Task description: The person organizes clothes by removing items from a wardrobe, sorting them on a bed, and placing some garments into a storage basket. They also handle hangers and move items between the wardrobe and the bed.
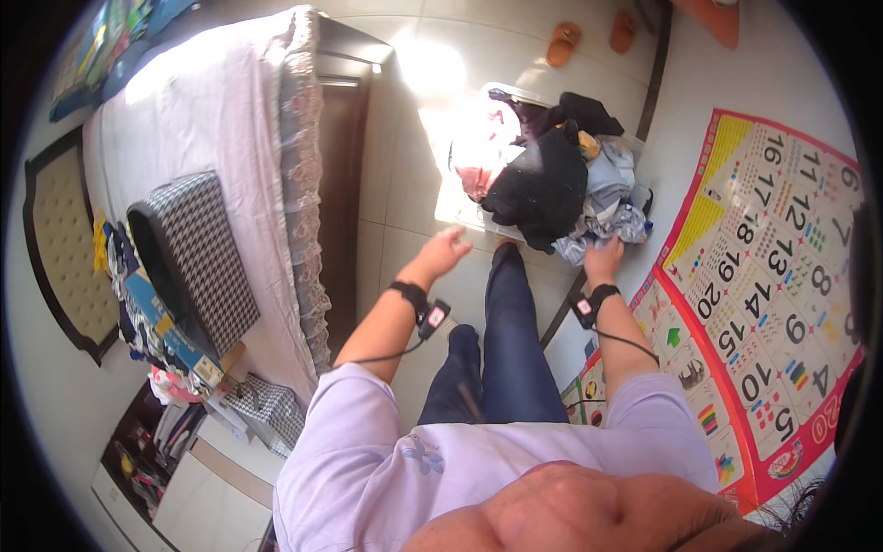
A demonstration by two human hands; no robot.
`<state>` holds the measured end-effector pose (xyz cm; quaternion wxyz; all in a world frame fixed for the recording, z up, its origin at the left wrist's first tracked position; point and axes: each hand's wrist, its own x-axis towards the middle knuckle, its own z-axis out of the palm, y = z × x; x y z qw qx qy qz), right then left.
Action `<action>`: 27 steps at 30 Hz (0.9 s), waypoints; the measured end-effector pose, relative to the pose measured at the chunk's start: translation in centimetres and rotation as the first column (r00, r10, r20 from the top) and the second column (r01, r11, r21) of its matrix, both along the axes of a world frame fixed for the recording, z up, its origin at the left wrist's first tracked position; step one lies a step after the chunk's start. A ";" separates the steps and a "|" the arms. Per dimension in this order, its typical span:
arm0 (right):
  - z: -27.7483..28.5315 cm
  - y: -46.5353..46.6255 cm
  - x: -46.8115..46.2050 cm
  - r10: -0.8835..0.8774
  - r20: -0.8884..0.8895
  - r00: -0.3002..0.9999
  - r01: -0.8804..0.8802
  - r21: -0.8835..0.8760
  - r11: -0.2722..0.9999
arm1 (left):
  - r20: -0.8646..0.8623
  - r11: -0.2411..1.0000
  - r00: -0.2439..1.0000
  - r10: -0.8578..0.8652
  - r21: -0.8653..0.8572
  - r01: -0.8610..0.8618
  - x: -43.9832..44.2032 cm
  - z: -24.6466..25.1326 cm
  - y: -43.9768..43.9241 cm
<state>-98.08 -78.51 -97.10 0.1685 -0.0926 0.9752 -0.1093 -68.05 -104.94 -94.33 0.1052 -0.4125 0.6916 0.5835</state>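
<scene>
A large heap of clothes stands on the tiled floor before me, in a container whose pale rim (517,92) shows at the far side. Black cloth (541,186) lies over its middle, with pink cloth (474,181) on the left and grey-blue garments (610,181) on the right. My right hand (604,259) touches the silvery grey cloth (621,222) at the near right corner; whether its fingers grip it is hard to tell. My left hand (445,252) hangs above the floor left of the heap, fingers apart, holding nothing.
Left is a bed with a pink sheet (200,117) and lace edging (303,172); a houndstooth fabric box (207,255) stands on it. A number poster (766,276) covers the right wall. Orange slippers (563,45) lie beyond the heap. My legs (514,331) are close to the container.
</scene>
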 end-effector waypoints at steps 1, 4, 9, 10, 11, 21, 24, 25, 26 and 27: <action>0.9 -0.1 2.0 0.115 -0.045 0.992 -0.118 -0.045 0.992 | 0.024 0.995 1.000 -0.017 0.102 0.015 2.7 1.8 1.6; 3.3 1.5 6.6 0.380 0.272 0.884 -0.370 -0.091 0.925 | 0.070 0.950 0.994 0.089 0.295 -0.106 12.0 7.4 6.8; 6.7 6.1 14.6 0.316 0.637 0.703 -0.300 -0.136 0.944 | 0.194 0.839 0.908 0.373 0.347 -0.419 29.1 13.9 14.1; 7.7 7.0 16.6 0.308 0.691 0.654 -0.370 -0.063 0.927 | 0.239 0.745 0.830 0.503 0.366 -0.557 33.4 15.3 16.3; 8.6 6.2 17.4 0.211 0.711 0.670 -0.410 0.118 0.904 | 0.245 0.625 0.709 0.661 0.344 -0.701 36.9 15.9 18.5; 22.9 -5.2 40.5 0.628 0.682 0.375 -0.586 -0.351 0.731 | 0.355 0.042 0.154 0.922 0.303 -0.952 58.1 22.2 49.3; 25.8 -6.4 48.1 0.670 0.711 0.213 -0.649 -0.410 0.641 | 0.248 -0.185 -0.105 0.963 0.326 -0.927 59.5 24.6 54.1; 26.3 -6.8 50.5 0.686 0.702 0.192 -0.700 -0.392 0.597 | 0.234 -0.222 -0.154 0.960 0.301 -0.927 59.9 24.9 55.2; 26.8 -6.7 52.6 0.757 0.644 0.107 -0.807 -0.388 0.444 | 0.208 -0.255 -0.200 0.957 0.285 -0.924 60.4 25.3 56.0; 27.1 -7.0 54.4 0.807 0.590 0.014 -0.884 -0.370 0.286 | 0.180 -0.285 -0.243 0.953 0.271 -0.919 60.7 25.2 56.5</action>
